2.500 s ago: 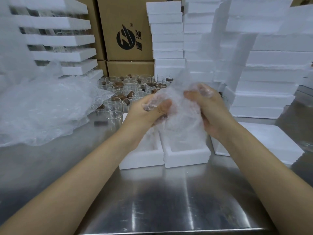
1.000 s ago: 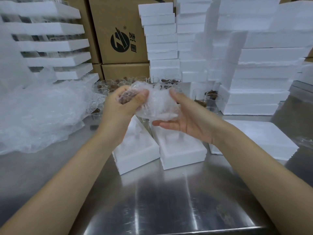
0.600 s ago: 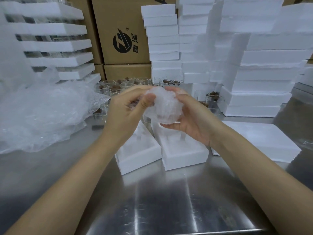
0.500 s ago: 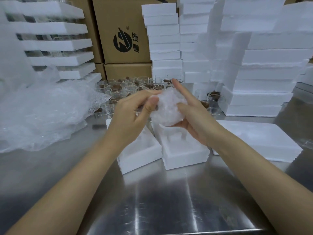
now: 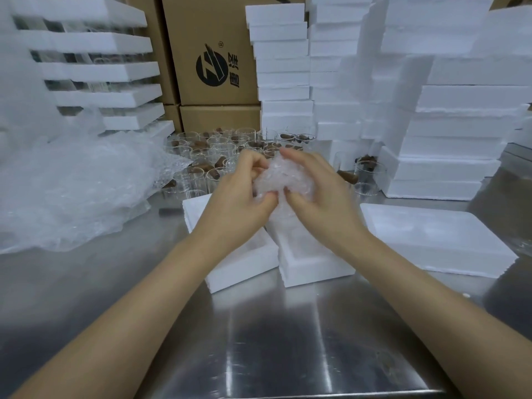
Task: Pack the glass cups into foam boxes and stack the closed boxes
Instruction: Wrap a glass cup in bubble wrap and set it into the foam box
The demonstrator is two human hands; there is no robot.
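Both hands hold a bundle of bubble wrap (image 5: 283, 180) above two open foam box halves. My left hand (image 5: 239, 194) grips the bundle's left side with curled fingers. My right hand (image 5: 313, 191) cups its right side, thumb pressing the front. What the wrap encloses is hidden. The left foam half (image 5: 239, 269) and the right foam half (image 5: 313, 263) lie side by side on the steel table, partly covered by my hands. Behind them stand several glass cups (image 5: 218, 151), some with brown corks.
A heap of bubble wrap (image 5: 72, 185) fills the left of the table. A flat foam lid (image 5: 431, 234) lies at the right. Tall stacks of foam boxes (image 5: 449, 110) and cardboard cartons (image 5: 213, 53) line the back. A lone glass cup (image 5: 368, 177) stands near the stacks.
The loose sheet of bubble wrap has been gathered into a tight ball between my hands. The bundle has dropped slightly, and my right fingers have closed over its top.
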